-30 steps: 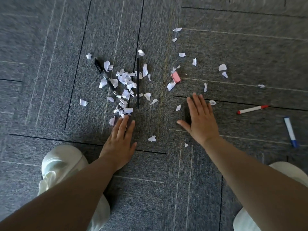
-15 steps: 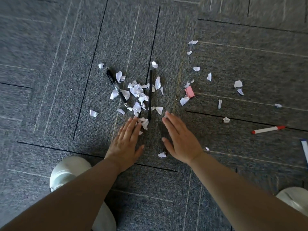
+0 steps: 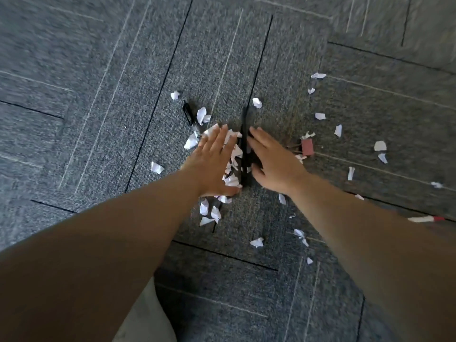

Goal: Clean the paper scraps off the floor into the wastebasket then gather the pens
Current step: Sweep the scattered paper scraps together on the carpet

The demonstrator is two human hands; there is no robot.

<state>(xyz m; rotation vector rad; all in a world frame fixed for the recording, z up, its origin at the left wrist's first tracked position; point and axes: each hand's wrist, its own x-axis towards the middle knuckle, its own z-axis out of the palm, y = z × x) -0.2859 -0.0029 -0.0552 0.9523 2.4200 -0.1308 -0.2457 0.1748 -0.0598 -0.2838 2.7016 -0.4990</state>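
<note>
On the grey carpet floor (image 3: 98, 119), a heap of paper scraps (image 3: 233, 154), squeezed between the two hands; on one side the left hand (image 3: 214, 161), fingers straight and close together, palm against the heap, nothing gripped; on the other side the right hand (image 3: 274, 166), fingers also straight, a little spread, pressed toward the heap, nothing gripped either. Between the hands as well, a thin black pen (image 3: 244, 127), lying lengthwise away from the person, touching the scraps, somewhat blurred. Just beyond the left hand, a black marker (image 3: 189, 117), with a few scraps beside it. Near the right hand, on its outer side, a small pink object (image 3: 307, 147), too blurred to name with certainty. More scraps scattered around, near the wrists and further to the right. At the right edge, partly behind the right forearm, a white pen with red cap (image 3: 424, 219), well apart from the heap. At the bottom edge, between the forearms, a pale cloth (image 3: 145, 317).
</note>
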